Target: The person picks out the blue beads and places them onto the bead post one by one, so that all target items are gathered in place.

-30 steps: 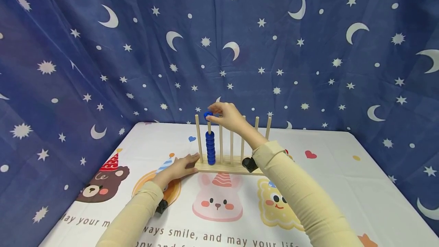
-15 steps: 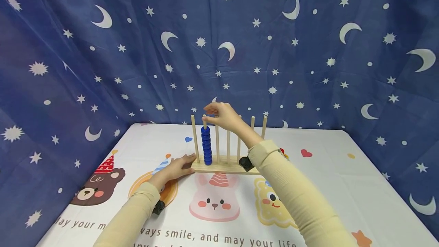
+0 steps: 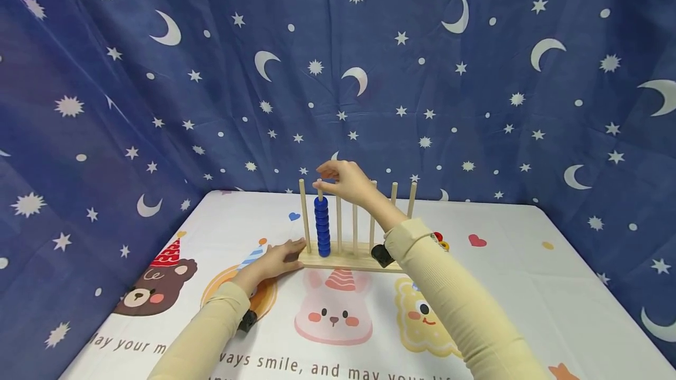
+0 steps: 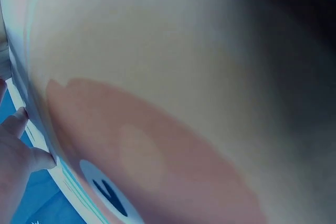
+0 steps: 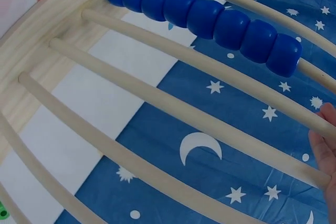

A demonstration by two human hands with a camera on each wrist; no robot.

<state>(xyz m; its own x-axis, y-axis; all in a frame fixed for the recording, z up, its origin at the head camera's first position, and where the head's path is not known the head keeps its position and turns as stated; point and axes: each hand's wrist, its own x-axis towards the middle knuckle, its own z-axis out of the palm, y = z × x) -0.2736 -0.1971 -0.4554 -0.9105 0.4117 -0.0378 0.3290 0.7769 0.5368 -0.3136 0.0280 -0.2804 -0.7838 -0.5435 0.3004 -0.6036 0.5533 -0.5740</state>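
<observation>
A wooden bead rack with several upright pegs stands toward the back of the table. Blue beads are stacked on its second peg from the left, also seen as blue beads in the right wrist view. My right hand is beside the top of that peg, thumb and fingers apart, with no bead between them. At the right edge of the right wrist view, part of the right hand shows. My left hand rests its fingertips against the rack's left end; its fingers look spread.
Partly behind the right forearm, small red and yellow pieces lie right of the rack. A printed white cloth covers the table. A blue curtain with moons and stars hangs behind.
A second ago my right hand held a blue bead at the second peg's top. The bead has dropped onto the stack, now taller, and the hand is empty. My left hand stays put.
</observation>
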